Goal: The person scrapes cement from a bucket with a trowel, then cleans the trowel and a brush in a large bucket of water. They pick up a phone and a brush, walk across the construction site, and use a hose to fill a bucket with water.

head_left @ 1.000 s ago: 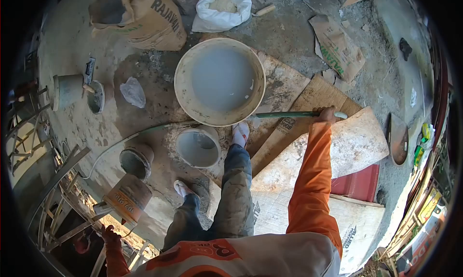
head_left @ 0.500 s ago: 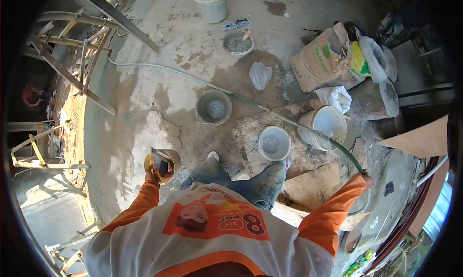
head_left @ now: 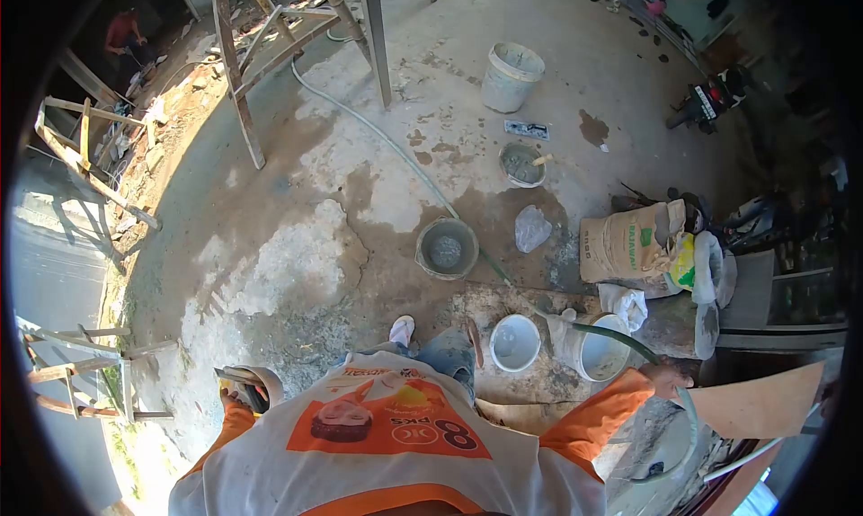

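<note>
On the left, my left hand [head_left: 235, 397] is closed at the near edge of a round tan container [head_left: 271, 383]. A dark, flat-edged object [head_left: 235, 373] lies against that container; its kind is hard to make out. Out to the right, my right hand [head_left: 663, 380] is wrapped round a green hose [head_left: 620, 338]. From there the hose bends down beside me and also runs away across the floor, past a grey bucket [head_left: 447, 249]. Near my right arm stand a white bucket with grey liquid [head_left: 515, 342] and a larger pale bucket [head_left: 604, 347].
A paper cement sack [head_left: 629, 242] and a white bag [head_left: 622, 305] stand at the right. Farther off are a mortar bowl [head_left: 522, 165], a float [head_left: 527, 130], a tall bucket [head_left: 512, 80] and a motorbike [head_left: 710, 100]. Wooden scaffolding [head_left: 243, 111] rises at the left; another person [head_left: 124, 32] is beyond.
My view has turned and shifted, so the floor things appear lower and farther right. My right hand still grips the hose, which now arcs up over the pale bucket. The tan container stays with my left hand.
</note>
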`<state>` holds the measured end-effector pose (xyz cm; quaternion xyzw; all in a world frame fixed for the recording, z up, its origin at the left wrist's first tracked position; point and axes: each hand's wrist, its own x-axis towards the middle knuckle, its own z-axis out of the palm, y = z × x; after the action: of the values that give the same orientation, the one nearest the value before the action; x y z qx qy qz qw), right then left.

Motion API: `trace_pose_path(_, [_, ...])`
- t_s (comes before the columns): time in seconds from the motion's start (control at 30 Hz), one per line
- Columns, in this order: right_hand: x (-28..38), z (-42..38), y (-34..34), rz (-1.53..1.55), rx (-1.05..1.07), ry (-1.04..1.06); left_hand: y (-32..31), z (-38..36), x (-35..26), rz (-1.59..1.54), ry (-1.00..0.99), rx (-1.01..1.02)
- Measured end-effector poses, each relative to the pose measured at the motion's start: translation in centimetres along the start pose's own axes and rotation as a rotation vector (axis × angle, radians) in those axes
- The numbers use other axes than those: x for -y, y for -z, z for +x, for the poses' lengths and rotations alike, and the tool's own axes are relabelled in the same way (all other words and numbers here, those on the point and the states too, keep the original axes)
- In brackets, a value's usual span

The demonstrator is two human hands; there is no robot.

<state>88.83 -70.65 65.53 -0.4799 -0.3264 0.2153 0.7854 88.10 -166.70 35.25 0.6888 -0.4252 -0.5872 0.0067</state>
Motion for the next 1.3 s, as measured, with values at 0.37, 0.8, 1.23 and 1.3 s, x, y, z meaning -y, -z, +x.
trace_pose_path(0.37, [5.4,-7.3,-4.9,0.17,0.172,-0.087,0.8,-0.8,9.5,0.098,0.197,0.033])
trace_pose_path(0.8, [6.8,-10.8,-5.6,0.151,0.287,-0.026,-12.4,-3.6,11.2,0.139,0.171,0.195])
trace_pose_path(1.23, [5.9,-10.3,-17.6,0.307,0.612,-0.098,-18.8,-8.9,5.9,-0.189,0.013,0.12])
trace_pose_path(1.3, [7.5,-12.5,-20.2,0.394,0.648,-0.163,-17.7,-10.6,7.4,-0.216,-0.008,0.11])
